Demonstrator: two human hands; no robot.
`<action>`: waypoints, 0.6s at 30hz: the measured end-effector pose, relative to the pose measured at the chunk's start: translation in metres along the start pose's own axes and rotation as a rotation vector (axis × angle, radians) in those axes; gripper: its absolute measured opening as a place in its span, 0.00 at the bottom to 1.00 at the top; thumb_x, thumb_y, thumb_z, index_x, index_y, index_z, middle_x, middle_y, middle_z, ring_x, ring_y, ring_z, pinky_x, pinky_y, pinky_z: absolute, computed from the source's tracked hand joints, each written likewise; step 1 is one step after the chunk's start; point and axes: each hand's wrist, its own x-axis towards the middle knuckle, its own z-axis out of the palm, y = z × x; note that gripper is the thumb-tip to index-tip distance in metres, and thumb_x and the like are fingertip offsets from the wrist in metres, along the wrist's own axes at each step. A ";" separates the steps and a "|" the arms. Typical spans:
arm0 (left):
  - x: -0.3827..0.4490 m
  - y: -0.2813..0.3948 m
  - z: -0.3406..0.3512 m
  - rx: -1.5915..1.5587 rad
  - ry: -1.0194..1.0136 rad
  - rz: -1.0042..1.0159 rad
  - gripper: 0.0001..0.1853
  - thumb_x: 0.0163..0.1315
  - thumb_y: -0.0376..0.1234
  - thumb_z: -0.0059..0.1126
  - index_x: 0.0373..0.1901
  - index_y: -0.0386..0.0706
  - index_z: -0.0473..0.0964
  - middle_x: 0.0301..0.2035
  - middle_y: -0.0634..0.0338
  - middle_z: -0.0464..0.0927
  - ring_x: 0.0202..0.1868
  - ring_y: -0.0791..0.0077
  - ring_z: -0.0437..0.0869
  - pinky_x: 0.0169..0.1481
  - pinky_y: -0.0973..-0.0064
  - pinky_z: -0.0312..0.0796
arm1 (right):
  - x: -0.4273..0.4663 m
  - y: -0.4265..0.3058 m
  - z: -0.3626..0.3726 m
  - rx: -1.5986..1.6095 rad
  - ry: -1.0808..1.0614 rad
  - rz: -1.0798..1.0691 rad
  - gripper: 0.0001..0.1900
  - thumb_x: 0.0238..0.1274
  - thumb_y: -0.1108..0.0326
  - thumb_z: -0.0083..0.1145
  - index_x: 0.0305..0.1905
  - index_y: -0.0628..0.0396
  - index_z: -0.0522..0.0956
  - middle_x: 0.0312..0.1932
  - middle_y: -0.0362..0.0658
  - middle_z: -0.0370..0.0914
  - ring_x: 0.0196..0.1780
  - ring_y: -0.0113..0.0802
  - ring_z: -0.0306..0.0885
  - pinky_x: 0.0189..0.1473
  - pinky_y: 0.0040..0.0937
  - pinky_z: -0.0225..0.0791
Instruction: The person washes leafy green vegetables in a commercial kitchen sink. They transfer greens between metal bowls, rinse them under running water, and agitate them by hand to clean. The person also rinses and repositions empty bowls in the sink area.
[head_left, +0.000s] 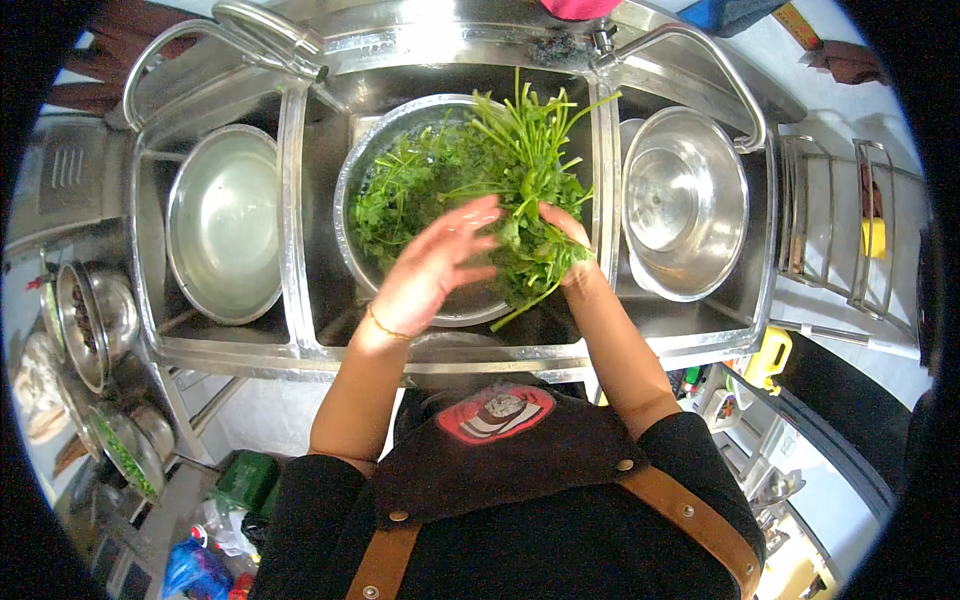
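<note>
A large metal basin (341, 195) of water stands in the middle bay of a stainless steel sink, with leafy green herbs (405, 176) floating in it. My right hand (568, 236) holds a thick bunch of long-stemmed herbs (529, 180), like coriander or parsley, over the basin's right side. The stems point towards the back of the sink, and leaves cover part of the fingers. Blurred, my left hand (442, 259) is over the front of the basin with its fingers spread, beside the bunch, holding nothing.
A bowl of water (229, 225) stands in the left bay. Metal bowls (686, 202) are nested in the right bay. Curved taps (172, 30) (720, 56) rise at both back corners. Steel dividers (296, 217) separate the bays. Far left are more bowls (112, 315); a wire rack (825, 225) is at right.
</note>
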 end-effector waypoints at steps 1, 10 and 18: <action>-0.001 0.002 0.000 0.015 0.094 0.009 0.26 0.72 0.42 0.43 0.67 0.39 0.60 0.60 0.53 0.70 0.58 0.66 0.73 0.59 0.62 0.70 | -0.001 0.000 0.000 0.080 -0.078 0.007 0.20 0.64 0.60 0.54 0.55 0.61 0.74 0.49 0.51 0.79 0.47 0.43 0.81 0.50 0.43 0.76; 0.018 -0.047 -0.027 -0.039 0.385 -0.021 0.25 0.70 0.46 0.45 0.64 0.44 0.63 0.58 0.54 0.71 0.60 0.63 0.71 0.62 0.60 0.65 | -0.035 -0.027 0.006 0.190 -0.156 0.046 0.22 0.66 0.60 0.50 0.60 0.60 0.71 0.53 0.51 0.78 0.52 0.43 0.79 0.55 0.43 0.73; 0.014 -0.091 -0.008 0.008 0.463 -0.087 0.28 0.70 0.47 0.44 0.66 0.42 0.61 0.58 0.52 0.70 0.60 0.61 0.71 0.65 0.57 0.62 | -0.132 -0.108 -0.079 0.146 -0.080 -0.532 0.17 0.58 0.61 0.53 0.49 0.59 0.76 0.43 0.50 0.79 0.42 0.45 0.80 0.47 0.44 0.75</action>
